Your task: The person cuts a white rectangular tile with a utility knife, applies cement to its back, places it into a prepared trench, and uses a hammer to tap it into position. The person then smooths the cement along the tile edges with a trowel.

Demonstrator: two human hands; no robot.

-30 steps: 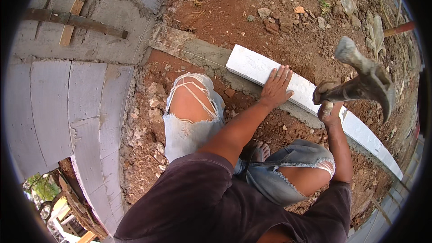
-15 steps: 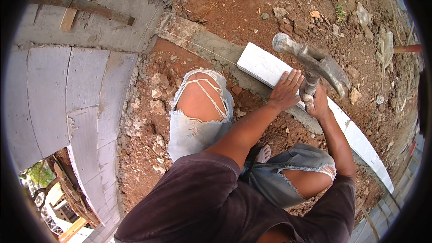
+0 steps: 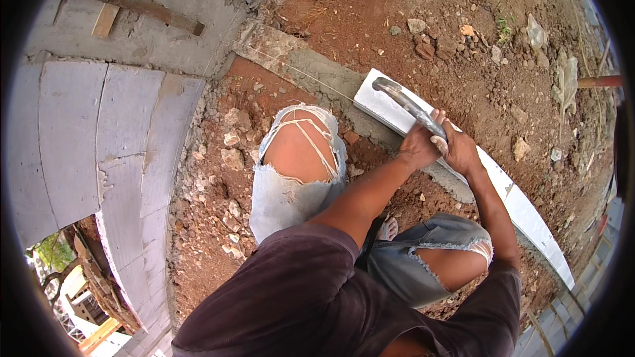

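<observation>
A long white block (image 3: 529, 215) lies on the grey mortar strip, running from the middle toward the lower right. My right hand (image 3: 463, 153) is closed round the handle of a hammer (image 3: 407, 102), which is tilted down low over the block's far left end. Whether the hammer touches the block I cannot tell. My left hand (image 3: 420, 147) rests on the block just left of my right hand, fingers stretched out and partly hidden by the hammer. A thin string (image 3: 297, 69) runs to the block's left corner.
A wall of grey blocks (image 3: 73, 139) curves along the left. Wooden strips (image 3: 132, 5) lie crossed on grey mortar at the upper left. Reddish soil with stones (image 3: 520, 149) surrounds the block. My knees (image 3: 297, 145) are bent close by. Crumpled plastic (image 3: 567, 82) lies at right.
The hammer has swung down and to the left, from raised above the block to low over its left end. My left hand stays on the block, shifted slightly.
</observation>
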